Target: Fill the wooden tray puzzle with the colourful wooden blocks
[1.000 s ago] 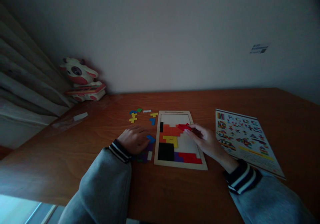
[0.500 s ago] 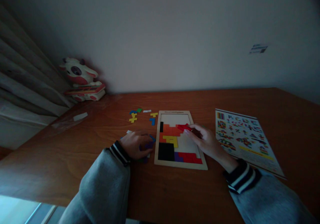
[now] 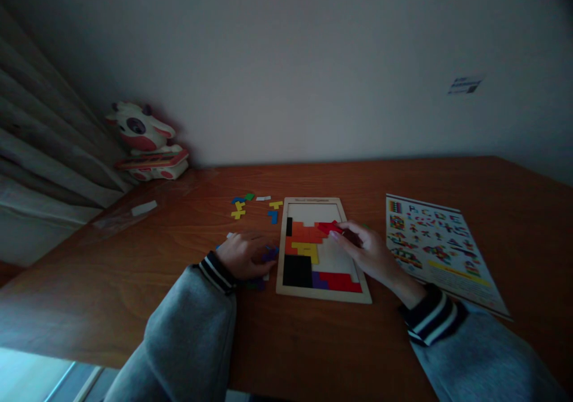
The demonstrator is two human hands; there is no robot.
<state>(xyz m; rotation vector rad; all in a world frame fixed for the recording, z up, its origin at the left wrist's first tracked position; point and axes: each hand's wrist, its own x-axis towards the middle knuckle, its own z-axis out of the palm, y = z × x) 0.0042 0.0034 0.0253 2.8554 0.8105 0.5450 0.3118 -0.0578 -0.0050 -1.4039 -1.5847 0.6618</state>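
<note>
A wooden puzzle board lies on the table, partly filled with black, orange, yellow, purple and red pieces. Over its right side my right hand pinches a red piece, whose left end is above the orange pieces. My left hand is left of the board, palm down over a group of loose pieces, its fingers apart. A purple piece shows by its fingertips; the hand covers most of the other pieces there.
Several loose yellow, blue, green and white pieces lie beyond my left hand. A printed sheet is on the right. A cow toy stands at the back left, by a curtain.
The fingers of my left hand have shifted slightly over the loose pieces, and the purple piece shows more clearly. My right hand has hardly moved and keeps the red piece.
</note>
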